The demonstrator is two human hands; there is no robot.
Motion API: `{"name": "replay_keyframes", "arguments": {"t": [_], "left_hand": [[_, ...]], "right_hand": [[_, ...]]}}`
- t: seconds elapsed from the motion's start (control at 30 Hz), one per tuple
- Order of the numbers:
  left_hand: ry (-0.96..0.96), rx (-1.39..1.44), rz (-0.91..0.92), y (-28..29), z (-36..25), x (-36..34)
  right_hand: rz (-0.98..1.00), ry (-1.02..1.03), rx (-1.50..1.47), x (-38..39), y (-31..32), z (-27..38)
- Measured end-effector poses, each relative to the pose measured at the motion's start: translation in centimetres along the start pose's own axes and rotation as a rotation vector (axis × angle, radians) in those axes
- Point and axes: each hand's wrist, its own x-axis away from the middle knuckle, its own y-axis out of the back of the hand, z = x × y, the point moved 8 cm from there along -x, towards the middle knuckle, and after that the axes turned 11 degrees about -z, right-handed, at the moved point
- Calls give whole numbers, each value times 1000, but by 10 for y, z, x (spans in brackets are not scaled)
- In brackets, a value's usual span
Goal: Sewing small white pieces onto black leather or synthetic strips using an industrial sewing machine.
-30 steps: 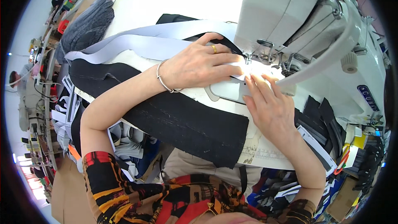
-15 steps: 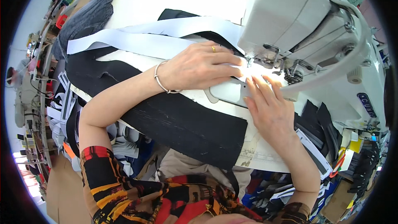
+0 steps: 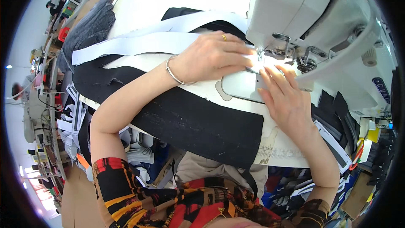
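Note:
Both hands are at the needle area (image 3: pixel 260 55) of a white sewing machine (image 3: pixel 291 6). My left hand (image 3: pixel 213 57), with a ring and a bangle, lies over a white fabric strip (image 3: pixel 130 44), its fingers stretched toward the needle; its thumb is hidden. My right hand (image 3: pixel 287 97) lies across the metal plate (image 3: pixel 240 85), fingers spread, tips beside the needle. Bright lamp glare washes out the fingertips and the cloth there. A long black fabric piece (image 3: pixel 202 124) lies on the near side of the machine bed, passing under my left forearm.
Grey-black cloth (image 3: pixel 90 31) is heaped at the table's far left. Black fabric pieces (image 3: pixel 333 112) lie right of my right wrist. White and grey scraps (image 3: pixel 137 150) are piled below the table's near edge. A pale hose (image 3: pixel 373 21) curves around the machine head.
The whole view has shifted slightly, so the scene sits a little further right. My left hand is a bit farther from me and smeared by motion; both hands stay at the needle.

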Motion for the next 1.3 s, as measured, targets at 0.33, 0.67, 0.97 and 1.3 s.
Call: {"name": "replay_keyframes", "arguments": {"t": [0.33,0.67,0.97,1.3], "left_hand": [[-10,-60,48,0,4,-3],[115,-95,69,-4,15,-6],[87,-94,50,1,4,-10],[49,-55,69,-1,-9,1]], "right_hand": [[-53,-35,-47,-2,-1,-3],[-167,-14,-99,-3,7,-2],[-190,-21,-83,0,7,-4],[-207,-18,-89,-2,11,-2]]}}
